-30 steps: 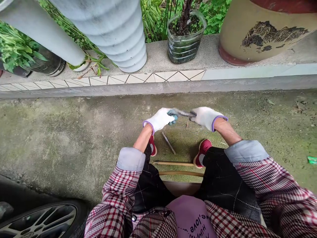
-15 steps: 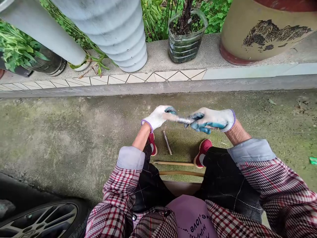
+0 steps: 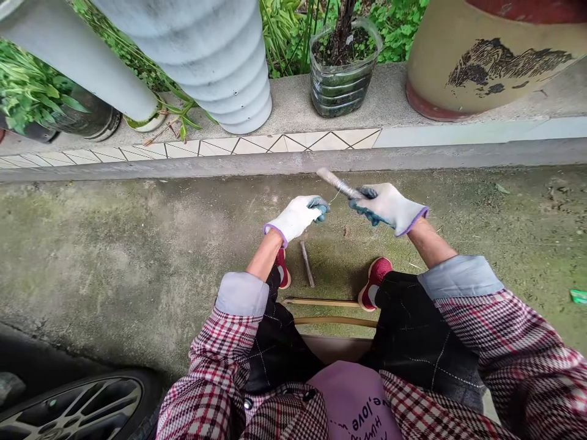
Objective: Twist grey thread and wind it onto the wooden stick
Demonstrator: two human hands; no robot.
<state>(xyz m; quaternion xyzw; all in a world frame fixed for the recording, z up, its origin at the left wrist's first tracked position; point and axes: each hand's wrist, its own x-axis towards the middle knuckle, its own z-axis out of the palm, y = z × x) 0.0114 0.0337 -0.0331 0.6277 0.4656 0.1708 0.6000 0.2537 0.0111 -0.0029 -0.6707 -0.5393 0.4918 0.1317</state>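
Note:
My right hand (image 3: 383, 205), in a white glove with a blue-green palm, is closed round a short stick wound with silvery wire (image 3: 342, 184). The stick tilts, its pale bare end pointing up and left. A thin loose length of wire (image 3: 335, 198) curves from the winding towards my left hand (image 3: 300, 215). That hand, gloved the same way, has its fingers pinched on the wire's end, apart from the stick. Below, between my feet, a second short stick (image 3: 307, 264) lies on the concrete; whether it carries wire is too small to tell.
Ahead runs a low ledge with a tiled edge (image 3: 270, 143). On it stand a ribbed white pot (image 3: 220, 67), a clear plastic planter (image 3: 342, 85) and a large tan pot (image 3: 440, 73). A car wheel (image 3: 82, 409) is at the lower left. Wooden bars (image 3: 334, 320) lie between my legs.
The stick has swung from nearly level to tilted, its bare end rising away from my left hand. My right hand has moved slightly up; a length of wire now shows between the hands.

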